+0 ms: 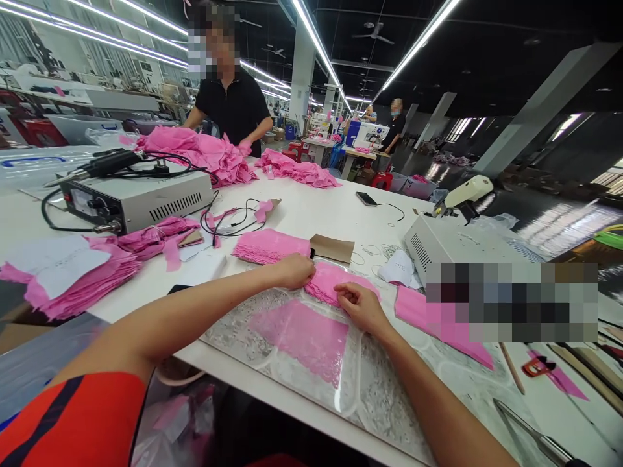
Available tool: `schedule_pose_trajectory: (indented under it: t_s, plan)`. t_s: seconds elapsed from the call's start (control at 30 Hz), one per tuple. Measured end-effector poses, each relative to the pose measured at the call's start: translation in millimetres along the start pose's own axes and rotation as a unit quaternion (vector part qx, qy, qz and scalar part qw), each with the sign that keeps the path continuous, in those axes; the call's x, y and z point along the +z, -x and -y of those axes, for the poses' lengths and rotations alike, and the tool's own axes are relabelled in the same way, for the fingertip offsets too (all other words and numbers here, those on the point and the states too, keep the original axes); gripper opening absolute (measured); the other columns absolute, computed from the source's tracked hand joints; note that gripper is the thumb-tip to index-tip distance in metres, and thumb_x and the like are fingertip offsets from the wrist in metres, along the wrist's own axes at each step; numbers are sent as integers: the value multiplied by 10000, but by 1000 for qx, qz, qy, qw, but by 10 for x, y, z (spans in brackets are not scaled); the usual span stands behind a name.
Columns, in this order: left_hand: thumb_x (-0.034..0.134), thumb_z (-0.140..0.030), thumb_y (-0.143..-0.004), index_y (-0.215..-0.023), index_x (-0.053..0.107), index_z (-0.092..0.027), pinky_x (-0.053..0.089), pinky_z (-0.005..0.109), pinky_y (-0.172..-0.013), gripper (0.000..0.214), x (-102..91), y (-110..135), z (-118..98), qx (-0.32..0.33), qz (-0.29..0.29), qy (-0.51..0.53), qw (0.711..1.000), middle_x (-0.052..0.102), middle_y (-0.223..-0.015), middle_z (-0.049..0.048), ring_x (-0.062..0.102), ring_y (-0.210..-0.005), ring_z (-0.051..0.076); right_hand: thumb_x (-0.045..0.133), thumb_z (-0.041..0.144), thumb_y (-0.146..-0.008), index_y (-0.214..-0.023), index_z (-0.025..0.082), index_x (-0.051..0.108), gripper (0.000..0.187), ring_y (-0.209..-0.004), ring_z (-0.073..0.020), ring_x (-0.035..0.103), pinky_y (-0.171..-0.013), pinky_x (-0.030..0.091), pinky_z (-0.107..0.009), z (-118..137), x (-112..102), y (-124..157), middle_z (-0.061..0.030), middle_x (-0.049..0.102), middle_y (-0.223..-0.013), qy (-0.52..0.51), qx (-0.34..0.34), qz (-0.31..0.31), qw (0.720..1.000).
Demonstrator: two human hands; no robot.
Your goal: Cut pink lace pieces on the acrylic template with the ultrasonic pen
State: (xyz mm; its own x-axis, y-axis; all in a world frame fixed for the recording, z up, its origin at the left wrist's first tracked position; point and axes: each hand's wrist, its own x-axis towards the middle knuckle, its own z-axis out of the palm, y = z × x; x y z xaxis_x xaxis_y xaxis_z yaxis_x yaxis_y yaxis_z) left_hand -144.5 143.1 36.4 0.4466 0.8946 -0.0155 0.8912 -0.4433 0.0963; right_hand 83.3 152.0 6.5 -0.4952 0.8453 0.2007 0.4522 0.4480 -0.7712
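Note:
My left hand (296, 270) is closed at the left end of a small stack of pink fabric pieces (324, 280). A small black thing (313, 253) shows beside its knuckles; what the fingers hold is hidden. My right hand (363, 306) bends over the front edge of the same stack, thumb and fingertips pinched on the fabric there. In front of both hands a single pink fabric piece (311, 340) lies flat on the clear plastic sheet (272, 363). Behind my left hand is a thicker stack of pink pieces (270, 245).
A grey control box (141, 198) with a corded handheld tool stands left; another pale box (467, 240) stands right. A phone (366, 198) lies farther back. Scissors (538, 364) and a metal-tipped tool (530, 431) lie at right. Across the table a person (231, 107) handles a pink fabric heap (195, 152).

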Motion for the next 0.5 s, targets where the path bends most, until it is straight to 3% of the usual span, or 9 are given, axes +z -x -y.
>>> schedule_pose_trajectory:
  t_s: [0.23, 0.5]
  plan:
    - [562, -344, -949, -1173, 583, -158, 540, 399, -857, 292, -94, -29, 25, -16, -1, -20, 1000, 604, -1171, 88, 617, -997, 195, 516, 293, -711, -909, 186, 705, 293, -641, -147, 581, -600, 468, -286, -5, 3, 1, -44, 694, -772, 4, 6, 1, 1000]
    - [557, -342, -952, -1167, 588, -165, 542, 392, -855, 280, -121, -16, 2, 20, 27, -12, 999, 606, -1171, 86, 618, -990, 190, 511, 288, -704, -891, 185, 708, 290, -649, -148, 584, -625, 471, -294, 15, 1, 0, -42, 696, -769, 6, 3, 0, 1000]
